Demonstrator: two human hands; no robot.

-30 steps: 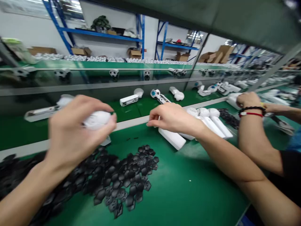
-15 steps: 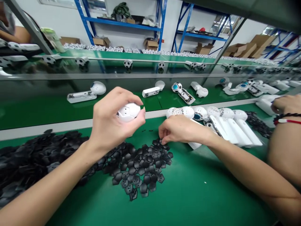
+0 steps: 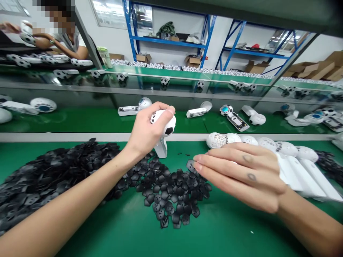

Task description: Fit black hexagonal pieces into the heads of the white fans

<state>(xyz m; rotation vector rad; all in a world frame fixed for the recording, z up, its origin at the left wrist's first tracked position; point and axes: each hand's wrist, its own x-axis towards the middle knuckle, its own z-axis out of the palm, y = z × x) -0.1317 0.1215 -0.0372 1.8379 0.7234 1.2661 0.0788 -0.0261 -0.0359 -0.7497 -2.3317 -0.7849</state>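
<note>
My left hand point(image 3: 147, 131) is closed around the round head of a white handheld fan point(image 3: 169, 125), patterned like a soccer ball with black patches. Its white handle points down below my fingers. My right hand point(image 3: 241, 173), seen from the back, pinches a black pentagon piece point(image 3: 190, 165) between its fingertips, just over the small pile. Loose black pentagon pieces point(image 3: 177, 192) lie spread on the green table below and between my hands. A larger heap of them point(image 3: 61, 171) is on the left, partly behind my left forearm.
White fans point(image 3: 286, 148) lie in a row on the right, partly behind my right hand. Beyond the pale table edge, a green conveyor belt point(image 3: 104, 121) carries fan parts point(image 3: 237, 121). A person point(image 3: 77, 44) works at the far left. Blue shelves point(image 3: 171, 41) stand behind.
My left hand has turned the fan, so black patches and the handle show. My right hand has lifted a black pentagon piece off the pile. The view has swung left.
</note>
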